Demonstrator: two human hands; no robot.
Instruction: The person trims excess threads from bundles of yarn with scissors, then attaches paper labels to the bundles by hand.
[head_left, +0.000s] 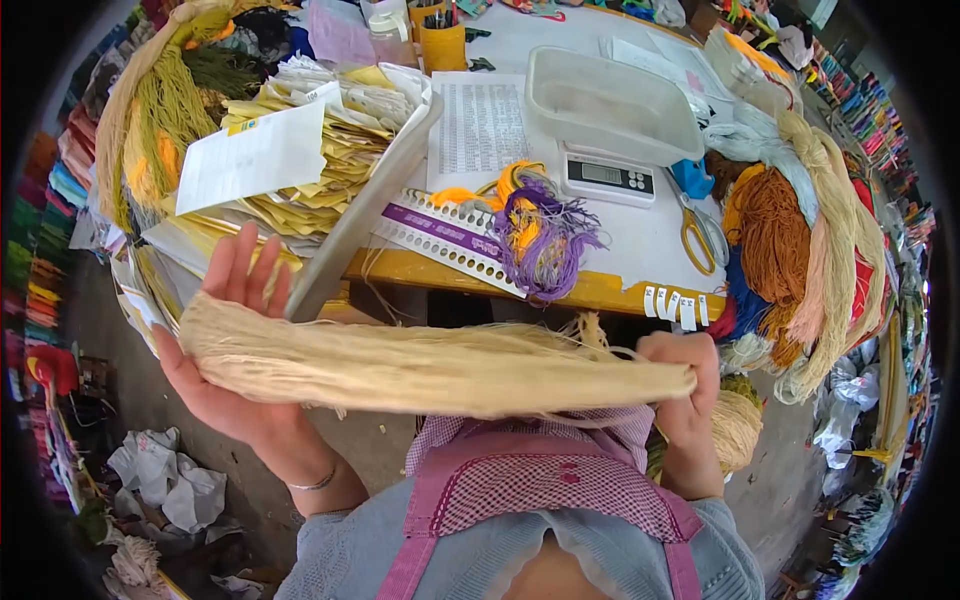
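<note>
A long cream yarn skein (450,370) stretches sideways in front of my apron. Its right end is gripped in my right hand (688,375), fingers curled into a fist round the narrow end. At the other end, the looser strands lie against my left hand (245,405), which is open with its fingers stretched up and apart. Just beyond the skein, a purple and orange yarn bundle (545,245) sits on a white and purple hole-punched card (440,235) at the table's edge. A paler yarn bundle (737,430) shows below my right hand.
On the table are a digital scale (608,178), a clear plastic tub (615,100), scissors (697,240) and a printed sheet (480,125). A bin of yellow envelopes (365,190) stands left. Brown skeins (772,240) hang at right. White plastic bags (175,480) lie on the floor.
</note>
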